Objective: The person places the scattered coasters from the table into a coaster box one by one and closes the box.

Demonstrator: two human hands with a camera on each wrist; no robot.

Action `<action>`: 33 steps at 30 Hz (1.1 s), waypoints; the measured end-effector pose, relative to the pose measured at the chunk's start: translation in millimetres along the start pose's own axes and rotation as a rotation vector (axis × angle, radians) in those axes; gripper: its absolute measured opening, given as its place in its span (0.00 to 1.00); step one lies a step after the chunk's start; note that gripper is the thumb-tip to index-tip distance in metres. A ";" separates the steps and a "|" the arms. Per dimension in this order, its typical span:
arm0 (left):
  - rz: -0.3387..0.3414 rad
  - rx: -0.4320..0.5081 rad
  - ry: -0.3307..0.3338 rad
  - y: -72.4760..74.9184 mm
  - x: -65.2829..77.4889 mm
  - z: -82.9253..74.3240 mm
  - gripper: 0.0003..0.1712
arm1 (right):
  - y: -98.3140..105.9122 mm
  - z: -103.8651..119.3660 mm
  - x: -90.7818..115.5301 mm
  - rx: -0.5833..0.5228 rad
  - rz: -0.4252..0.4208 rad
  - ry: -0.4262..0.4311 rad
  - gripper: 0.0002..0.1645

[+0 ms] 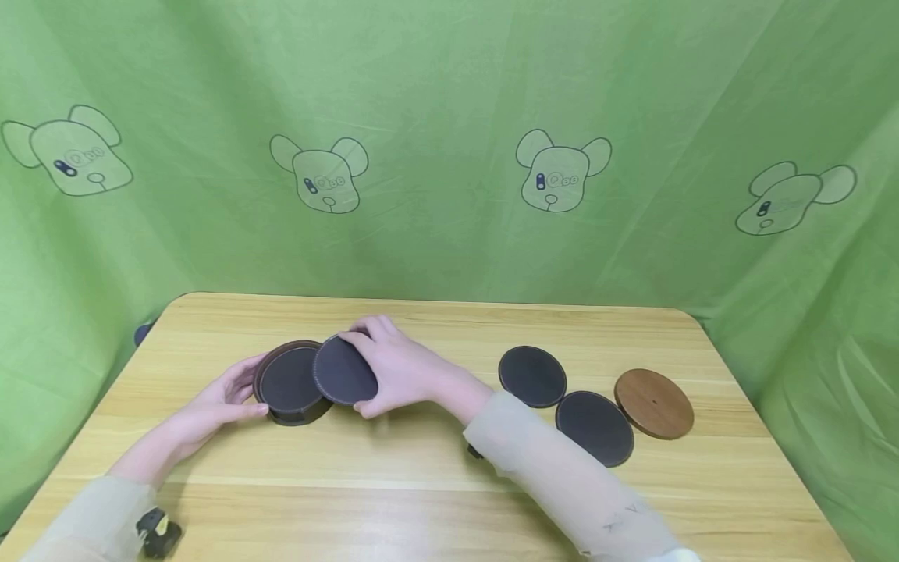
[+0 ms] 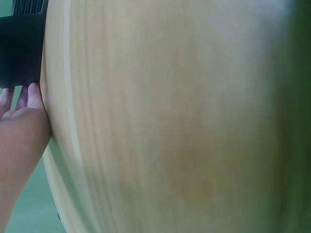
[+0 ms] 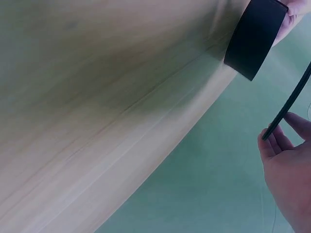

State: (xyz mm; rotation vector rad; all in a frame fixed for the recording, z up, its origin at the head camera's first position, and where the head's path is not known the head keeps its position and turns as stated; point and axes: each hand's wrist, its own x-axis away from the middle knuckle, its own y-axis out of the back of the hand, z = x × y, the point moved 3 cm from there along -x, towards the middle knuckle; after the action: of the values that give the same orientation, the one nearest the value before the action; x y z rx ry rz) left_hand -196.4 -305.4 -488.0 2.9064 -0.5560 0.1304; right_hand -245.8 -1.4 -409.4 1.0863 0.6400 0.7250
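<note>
My left hand [image 1: 223, 400] grips the left side of a round, dark coaster holder [image 1: 296, 417] on the table, its thumb at the front and its other fingers behind. A black disc lies inside the holder. Between the thumb and fingers of my right hand [image 1: 402, 365] is a black round coaster [image 1: 342, 371] with a stitched edge, which overlaps the holder's right side in the head view. The right wrist view shows this coaster [image 3: 290, 101] edge-on and tilted, apart from the dark holder wall [image 3: 256, 39]. In the left wrist view, fingers lie at the holder [image 2: 20, 52].
Two more black coasters [image 1: 531, 377] [image 1: 595, 429] lie flat to the right, near my right forearm. Beside them is a brown wooden disc [image 1: 654, 403] with a small mark at its centre. A green curtain [image 1: 442, 250] with printed animal heads stands behind the wooden table [image 1: 393, 499].
</note>
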 end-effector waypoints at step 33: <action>0.004 -0.019 0.037 1.7 0.2 -0.4 0.53 | -34.8 34.4 -67.6 0.158 0.076 -0.012 0.64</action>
State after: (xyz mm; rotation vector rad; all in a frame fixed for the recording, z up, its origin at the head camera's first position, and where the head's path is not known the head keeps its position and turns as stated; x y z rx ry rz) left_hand -196.9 -307.0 -487.3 2.8780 -0.5541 0.1773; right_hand -253.5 -83.4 -423.1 1.2646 0.6571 0.7425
